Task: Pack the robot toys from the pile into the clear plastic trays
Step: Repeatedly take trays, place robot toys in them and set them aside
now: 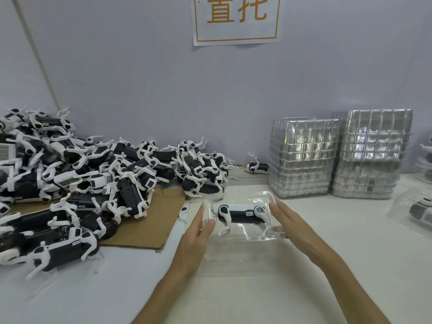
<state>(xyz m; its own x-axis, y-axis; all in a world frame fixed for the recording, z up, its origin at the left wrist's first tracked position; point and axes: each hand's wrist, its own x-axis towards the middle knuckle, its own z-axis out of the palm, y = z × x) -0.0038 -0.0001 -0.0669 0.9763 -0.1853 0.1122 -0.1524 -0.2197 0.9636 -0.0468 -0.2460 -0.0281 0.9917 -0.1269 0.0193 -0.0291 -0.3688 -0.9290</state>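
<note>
The toy pile (pixel 131 190) spills past the left edge; the right-edge tray (pixel 408 208) is blurred.

Table (pixel 350 253). Centre: a clear tray (pixel 243 239) holding one black-and-white robot toy (pixel 243 212), which lies on its side with its legs toward the front edge. The left hand (pixel 198 232) and right hand (pixel 289 220) touch the tray's left and right ends with straight fingers. Left edge: pile of robot toys (pixel 93 174), partly on a cardboard sheet (pixel 149 220). Back right: two stacks of empty trays (pixel 301 157) by the wall. Above: a paper sign (pixel 236 19).
</note>
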